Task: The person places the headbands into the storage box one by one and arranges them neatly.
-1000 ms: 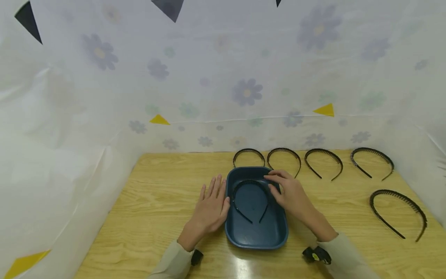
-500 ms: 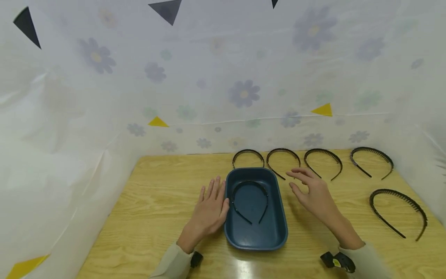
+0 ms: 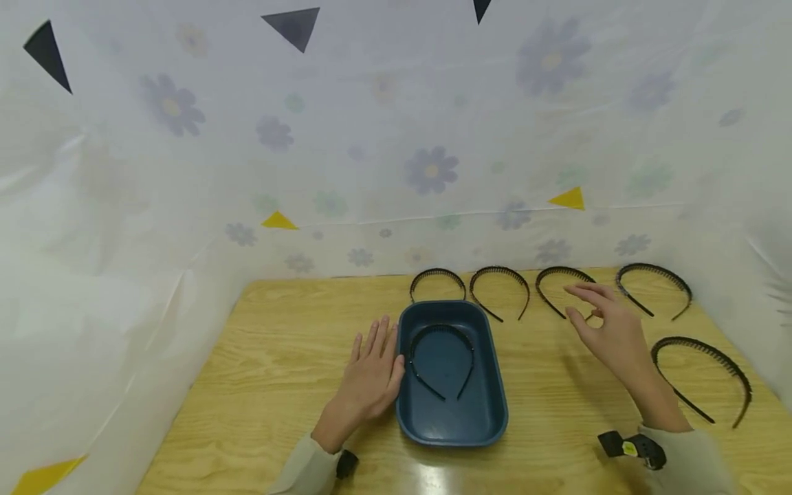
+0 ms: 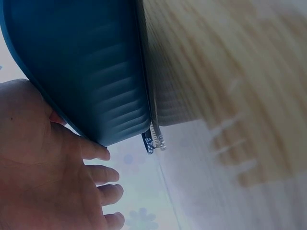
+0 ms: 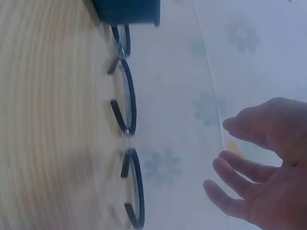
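A black toothed headband (image 3: 442,328) lies inside the dark blue tray (image 3: 452,440), its two ends pointing toward me. My left hand (image 3: 365,381) rests flat against the tray's left side with its fingers extended; in the left wrist view the left hand (image 4: 53,163) touches the tray's outer wall (image 4: 96,96). Over the table to the right, my right hand (image 3: 609,337) hovers with relaxed, spread fingers and nothing between them. It partly covers a headband (image 3: 547,285) in the back row. The right wrist view shows the right hand (image 5: 268,167) apart from the headbands (image 5: 139,187).
Along the back edge lie more headbands: one (image 3: 436,272) behind the tray, one (image 3: 500,269) beside it, and one (image 3: 656,267) at the far right. Another headband (image 3: 705,344) lies nearer on the right. A flower-printed sheet (image 3: 371,137) encloses the wooden table (image 3: 278,344).
My right hand has moved from over the tray's right rim out to the right, above the table. My left hand and the headband in the tray have stayed put.
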The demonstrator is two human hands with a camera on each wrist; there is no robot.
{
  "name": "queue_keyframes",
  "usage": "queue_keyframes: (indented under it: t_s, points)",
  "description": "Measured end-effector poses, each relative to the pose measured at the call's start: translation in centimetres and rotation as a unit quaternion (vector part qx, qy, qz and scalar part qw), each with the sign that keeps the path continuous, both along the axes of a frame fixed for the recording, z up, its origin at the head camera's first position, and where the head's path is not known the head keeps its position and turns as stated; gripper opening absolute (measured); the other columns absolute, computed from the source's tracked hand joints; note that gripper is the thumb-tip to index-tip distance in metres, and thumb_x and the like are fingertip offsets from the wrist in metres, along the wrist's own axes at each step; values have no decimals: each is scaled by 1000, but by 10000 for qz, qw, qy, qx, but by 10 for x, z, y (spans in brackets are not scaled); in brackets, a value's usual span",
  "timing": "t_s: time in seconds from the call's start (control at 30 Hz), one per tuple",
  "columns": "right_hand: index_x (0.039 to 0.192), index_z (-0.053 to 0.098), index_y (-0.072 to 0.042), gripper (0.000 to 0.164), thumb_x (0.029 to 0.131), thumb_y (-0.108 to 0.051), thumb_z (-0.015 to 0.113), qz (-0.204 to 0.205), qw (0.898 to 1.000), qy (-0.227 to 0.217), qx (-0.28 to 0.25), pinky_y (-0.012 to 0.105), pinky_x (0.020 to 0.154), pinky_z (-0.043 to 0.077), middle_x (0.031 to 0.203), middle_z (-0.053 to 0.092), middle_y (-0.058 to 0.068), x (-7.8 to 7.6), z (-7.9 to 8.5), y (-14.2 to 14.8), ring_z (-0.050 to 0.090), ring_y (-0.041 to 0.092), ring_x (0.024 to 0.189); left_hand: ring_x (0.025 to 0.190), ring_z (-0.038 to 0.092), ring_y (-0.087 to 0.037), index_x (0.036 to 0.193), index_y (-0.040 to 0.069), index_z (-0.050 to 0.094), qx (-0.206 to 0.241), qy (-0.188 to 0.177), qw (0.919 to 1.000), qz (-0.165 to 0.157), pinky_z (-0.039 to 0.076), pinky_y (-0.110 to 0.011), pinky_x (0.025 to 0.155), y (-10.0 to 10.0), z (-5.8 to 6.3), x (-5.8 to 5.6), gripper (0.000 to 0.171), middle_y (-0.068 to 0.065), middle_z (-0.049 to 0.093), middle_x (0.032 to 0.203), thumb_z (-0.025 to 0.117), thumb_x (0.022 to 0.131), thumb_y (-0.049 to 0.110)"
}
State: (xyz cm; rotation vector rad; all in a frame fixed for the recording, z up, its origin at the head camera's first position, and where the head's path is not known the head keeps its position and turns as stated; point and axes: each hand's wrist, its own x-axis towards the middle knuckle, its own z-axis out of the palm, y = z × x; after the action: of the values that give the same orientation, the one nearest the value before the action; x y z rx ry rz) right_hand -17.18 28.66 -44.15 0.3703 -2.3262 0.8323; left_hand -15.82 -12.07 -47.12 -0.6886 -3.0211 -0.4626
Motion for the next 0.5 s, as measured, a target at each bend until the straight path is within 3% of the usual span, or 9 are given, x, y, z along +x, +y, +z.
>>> queue_keyframes:
  t_s: [0.1, 0.2, 0.27, 0.37, 0.43, 0.5]
  points:
    - [124, 71, 3, 39, 86, 8, 76, -164, 9996, -178, -138, -4, 81, 31, 124, 61, 26, 0, 1, 14, 62, 45, 99, 157, 8, -35, 164, 4, 21, -24, -43, 10000, 34, 10, -59, 123, -1, 1, 1, 60, -15, 6, 171, 27, 112, 34]
    - [126, 70, 2, 38, 89, 4, 75, -390, 9982, -384, -232, -4, 80, 31, 128, 59, 30, 0, 2, 30, 59, 43, 105, 157, 8, -35, 164, 4, 21, -13, -70, 10000, 55, 9, -59, 123, -2, 2, 1, 60, -14, 6, 171, 28, 112, 33]
    - [129, 69, 1, 38, 92, 0, 73, -504, 9965, -565, -348, -4, 79, 33, 131, 58, 29, 2, 3, 42, 61, 22, 109, 157, 8, -35, 164, 4, 20, -31, -88, 9999, 54, 9, -59, 123, -2, 2, 1, 60, -14, 5, 171, 28, 112, 34]
    - [135, 66, 0, 40, 96, -6, 71, -591, 9933, -804, -590, -4, 78, 35, 135, 55, 28, 5, 2, 60, 50, -9, 108, 157, 7, -34, 164, 3, 20, -3, -67, 10000, 23, 10, -59, 123, -1, 3, 0, 61, -14, 5, 171, 28, 112, 33]
    - [137, 65, -1, 42, 97, -9, 71, -668, 9909, -920, -726, -4, 77, 36, 135, 55, 24, 7, 0, 71, 38, -23, 106, 157, 6, -33, 164, 3, 19, -21, -65, 10000, 5, 9, -59, 123, 0, 3, 0, 61, -14, 4, 171, 28, 112, 34]
    - [139, 63, -1, 44, 97, -11, 71, -738, 9895, -1001, -739, -3, 76, 37, 134, 56, 19, 10, -3, 81, 37, -24, 104, 157, 6, -33, 164, 3, 20, -18, -44, 10000, -3, 9, -59, 123, 0, 2, 0, 61, -14, 4, 171, 28, 112, 33]
